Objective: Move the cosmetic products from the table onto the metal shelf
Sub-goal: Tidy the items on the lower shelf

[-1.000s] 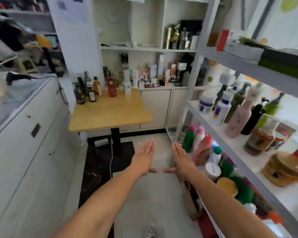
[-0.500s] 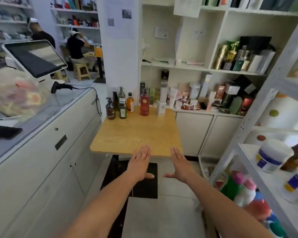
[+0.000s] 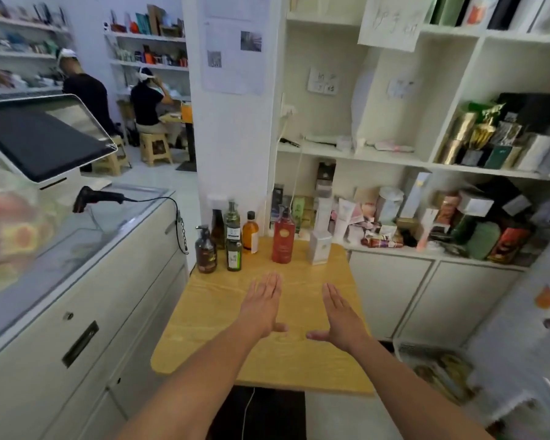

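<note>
- Yellow wood surface (image 3: 216, 315) carries the cosmetics, all upright in a loose row along its far edge: dark brown pump bottle (image 3: 205, 250), green bottle (image 3: 234, 250), amber bottle (image 3: 250, 233), red pump bottle (image 3: 283, 238), white box (image 3: 319, 247).
- Left hand (image 3: 262, 308) and right hand (image 3: 342, 315) hover over mid-surface, palms turned toward each other, fingers (image 3: 269, 285) straight and together, holding nothing.
- Key relation: products lie straight ahead, beyond the fingertips and apart from both hands.
- Red pump bottle sits just ahead of the left hand, and is nearest to it; white box lines up ahead of the right hand.
- Brown, green and amber bottles lie ahead-left, so the left hand is nearer.
- Long axes are vertical, so a forward reach and a side wrap round the body looks likely.
- Metal shelf not clearly in view.
</note>
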